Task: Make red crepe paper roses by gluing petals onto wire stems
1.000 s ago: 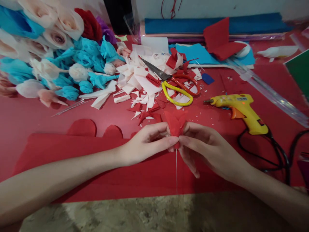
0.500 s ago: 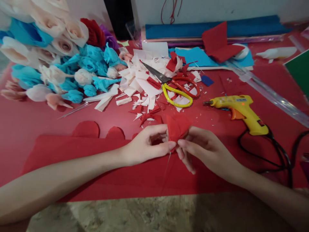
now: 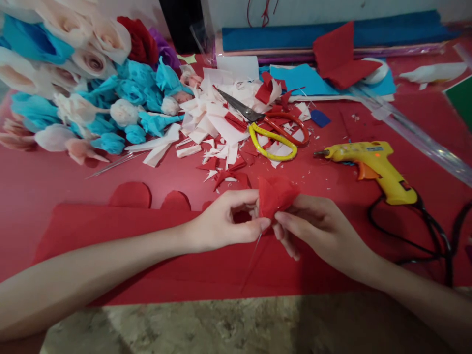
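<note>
A red paper flower point(image 3: 276, 196) on a thin wire stem point(image 3: 253, 256) is held between my two hands, its petals upward. My left hand point(image 3: 232, 216) is closed round its left side, thumb pressed at the base. On the other side my right hand point(image 3: 317, 223) pinches the lower petal edge between thumb and fingers. Beneath my hands lies a folded red sheet point(image 3: 121, 241). Cut red petals point(image 3: 131, 195) with rounded tops rest at its far edge. The fingertips behind the flower are partly hidden.
Scissors point(image 3: 275, 132) lie on white and red paper scraps point(image 3: 217, 120). A yellow glue gun point(image 3: 368, 157) with a black cord is at the right. Finished paper flowers point(image 3: 140, 78) crowd the far left. Blue paper point(image 3: 306, 81) and a white bottle point(image 3: 433, 73) lie at the back.
The flower has shifted slightly right in view and its petals look a little more spread to the right. Both hands keep their hold; the view has moved slightly.
</note>
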### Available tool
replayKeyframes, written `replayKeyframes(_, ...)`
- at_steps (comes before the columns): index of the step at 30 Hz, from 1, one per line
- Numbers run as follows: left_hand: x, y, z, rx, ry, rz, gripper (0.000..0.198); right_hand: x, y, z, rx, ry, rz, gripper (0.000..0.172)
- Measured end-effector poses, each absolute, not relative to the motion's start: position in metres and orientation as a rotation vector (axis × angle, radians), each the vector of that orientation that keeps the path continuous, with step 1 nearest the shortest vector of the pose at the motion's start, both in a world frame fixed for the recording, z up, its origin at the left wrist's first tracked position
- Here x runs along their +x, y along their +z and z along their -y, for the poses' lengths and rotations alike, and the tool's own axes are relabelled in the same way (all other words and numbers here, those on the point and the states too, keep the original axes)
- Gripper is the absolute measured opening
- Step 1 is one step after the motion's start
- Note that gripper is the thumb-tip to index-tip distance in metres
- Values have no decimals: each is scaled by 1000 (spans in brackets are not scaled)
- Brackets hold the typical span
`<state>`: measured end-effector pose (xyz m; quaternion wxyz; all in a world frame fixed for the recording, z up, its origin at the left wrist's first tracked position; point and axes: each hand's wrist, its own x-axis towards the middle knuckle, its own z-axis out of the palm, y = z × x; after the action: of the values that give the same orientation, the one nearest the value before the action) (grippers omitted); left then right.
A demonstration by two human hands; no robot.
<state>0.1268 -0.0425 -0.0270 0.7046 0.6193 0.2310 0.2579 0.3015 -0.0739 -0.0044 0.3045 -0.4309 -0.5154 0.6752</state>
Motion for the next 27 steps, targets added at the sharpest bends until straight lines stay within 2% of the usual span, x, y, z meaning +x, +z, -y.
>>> replayKeyframes(12,127,-28,41,1356,582,-471,16,304,-5,74,-1146,1754,1422,20)
replayKeyframes(27,127,-26,42,1340,550,-450,9,305,-5,75,-1179,1736,1436,28)
